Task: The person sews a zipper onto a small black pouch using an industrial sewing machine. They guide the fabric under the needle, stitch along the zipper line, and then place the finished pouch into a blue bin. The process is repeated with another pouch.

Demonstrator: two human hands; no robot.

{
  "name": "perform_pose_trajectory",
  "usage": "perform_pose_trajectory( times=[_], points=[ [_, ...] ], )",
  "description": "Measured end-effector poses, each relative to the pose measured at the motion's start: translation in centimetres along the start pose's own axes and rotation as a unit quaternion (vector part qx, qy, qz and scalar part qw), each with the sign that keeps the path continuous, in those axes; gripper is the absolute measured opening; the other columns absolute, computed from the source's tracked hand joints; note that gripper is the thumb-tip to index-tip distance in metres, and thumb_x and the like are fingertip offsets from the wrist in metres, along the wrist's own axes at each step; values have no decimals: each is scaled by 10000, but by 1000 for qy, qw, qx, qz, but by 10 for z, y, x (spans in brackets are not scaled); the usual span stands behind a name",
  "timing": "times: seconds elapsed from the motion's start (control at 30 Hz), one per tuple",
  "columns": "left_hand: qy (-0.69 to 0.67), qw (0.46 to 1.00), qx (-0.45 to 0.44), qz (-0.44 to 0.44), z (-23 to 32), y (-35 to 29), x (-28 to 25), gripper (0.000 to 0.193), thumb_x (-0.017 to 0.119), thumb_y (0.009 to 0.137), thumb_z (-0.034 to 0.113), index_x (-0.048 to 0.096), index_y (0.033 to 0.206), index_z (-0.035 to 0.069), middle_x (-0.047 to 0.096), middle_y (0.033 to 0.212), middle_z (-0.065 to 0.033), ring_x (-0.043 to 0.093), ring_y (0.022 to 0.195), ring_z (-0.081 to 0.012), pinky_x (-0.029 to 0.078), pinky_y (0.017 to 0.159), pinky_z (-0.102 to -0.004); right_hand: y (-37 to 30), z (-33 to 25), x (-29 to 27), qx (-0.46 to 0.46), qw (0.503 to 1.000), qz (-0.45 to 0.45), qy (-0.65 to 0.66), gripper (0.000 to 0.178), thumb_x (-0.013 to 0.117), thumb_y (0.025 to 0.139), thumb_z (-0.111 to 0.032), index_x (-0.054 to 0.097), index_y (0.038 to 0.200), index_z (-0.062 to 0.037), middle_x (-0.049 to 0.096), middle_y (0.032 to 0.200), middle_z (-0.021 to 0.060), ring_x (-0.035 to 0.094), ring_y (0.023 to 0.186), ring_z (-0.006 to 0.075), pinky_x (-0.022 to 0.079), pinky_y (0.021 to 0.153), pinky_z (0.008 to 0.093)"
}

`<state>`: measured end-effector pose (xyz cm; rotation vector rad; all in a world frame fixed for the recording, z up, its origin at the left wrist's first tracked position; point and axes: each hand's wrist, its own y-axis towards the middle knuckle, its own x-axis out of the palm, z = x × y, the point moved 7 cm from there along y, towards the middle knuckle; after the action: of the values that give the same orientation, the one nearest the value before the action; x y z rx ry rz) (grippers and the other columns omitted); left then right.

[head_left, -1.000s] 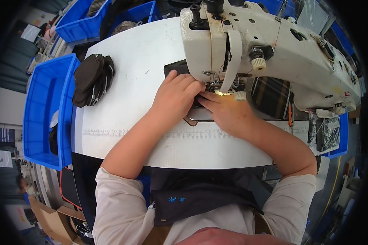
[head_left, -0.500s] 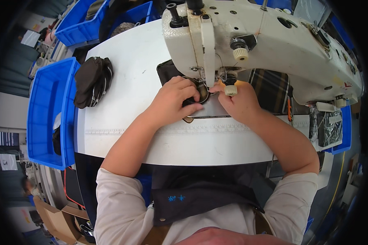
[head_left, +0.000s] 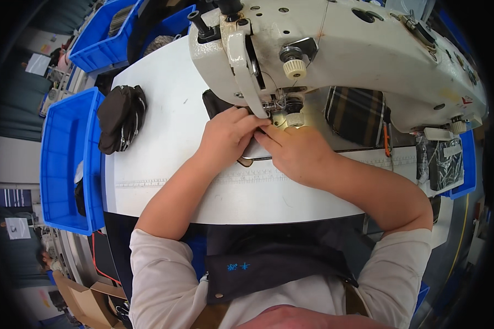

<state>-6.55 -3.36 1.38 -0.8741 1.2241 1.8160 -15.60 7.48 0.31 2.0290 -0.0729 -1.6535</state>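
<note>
Left hand and right hand meet over the dark fabric piece, tbh can't tell if either's gripping. It's by the sewing machine, well back from the worktop's near edge.

1. Dark green curtains hang along the far left of the frame.
2. A pale wall stands between them, middle left.
3. A yellow line crosses the grey floor at lower right.
4. A brightly lit white table spans the center.
</note>
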Motion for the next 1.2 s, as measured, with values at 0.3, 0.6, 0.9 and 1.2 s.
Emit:
perform_pose_trajectory(
  times=[0.3,0.6,0.9,1.2],
  points=[
    [151,985,76,38,13,6,-10,319,709,760,150,761,1072,190,673,922,35,673,859,-178,560,696,-313,-1,-3,7,-9,1000,-23,-5,409,695,817,-135,701,1205,-8,703,1172,132,705,753,198,561,634,339],
    [137,990,24,-13,4,8,-2,284,729,755,134,749,1038,143,689,943,5,684,881,-220,563,783,-353,1,-4,3,-17,1000,-25,-5,324,679,820,-120,683,1119,4,715,1165,157,723,736,201,570,605,336],
    [82,995,44,-31,9,9,-4,267,749,755,112,788,1017,139,732,968,-26,709,957,-248,555,844,-387,0,-6,6,-34,999,-21,31,325,685,821,-121,701,1132,-26,715,1220,131,715,769,205,578,652,356],
    [7,998,57,-22,5,12,-8,308,782,725,46,789,1027,106,694,923,-30,678,879,-270,523,771,-400,1,-7,4,-33,998,-13,59,330,663,840,-107,691,1151,1,714,1227,145,720,763,213,576,657,361]
  ],
)
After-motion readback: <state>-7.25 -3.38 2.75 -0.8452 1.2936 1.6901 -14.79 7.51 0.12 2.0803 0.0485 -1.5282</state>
